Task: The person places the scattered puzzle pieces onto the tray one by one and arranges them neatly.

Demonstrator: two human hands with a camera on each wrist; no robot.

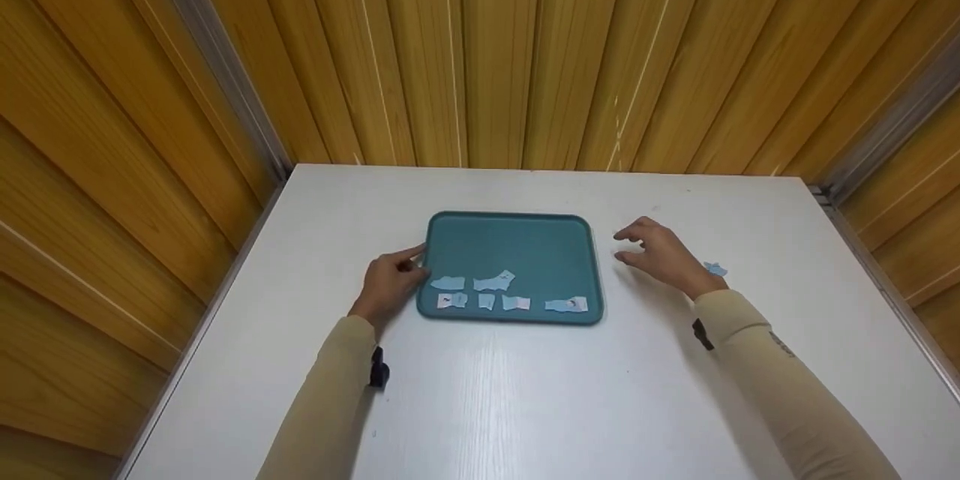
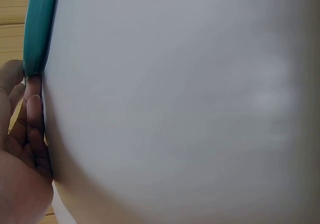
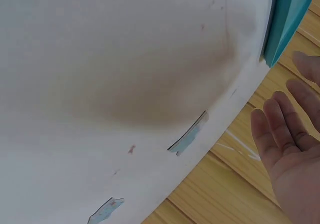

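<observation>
A teal rectangular tray (image 1: 517, 244) lies on the white table. On its near part are several torn light-blue paper pieces (image 1: 493, 282), some with pink or printed patches, in two rough rows. At the tray's left edge my left hand (image 1: 386, 285) grips the rim; in the left wrist view its fingers (image 2: 34, 108) curl at the tray's edge. To the right of the tray, my right hand (image 1: 664, 255) hovers with thumb and fingers apart, holding nothing. Beyond its wrist a light-blue paper piece (image 1: 715, 268) shows on the table. The right wrist view shows two blue scraps (image 3: 189, 134) there.
The white table (image 1: 495, 390) extends around the tray on all sides. Wood-patterned panels (image 1: 502, 52) rise behind its far edge and along both sides. Tiny reddish specks (image 3: 131, 149) dot the tabletop near the scraps.
</observation>
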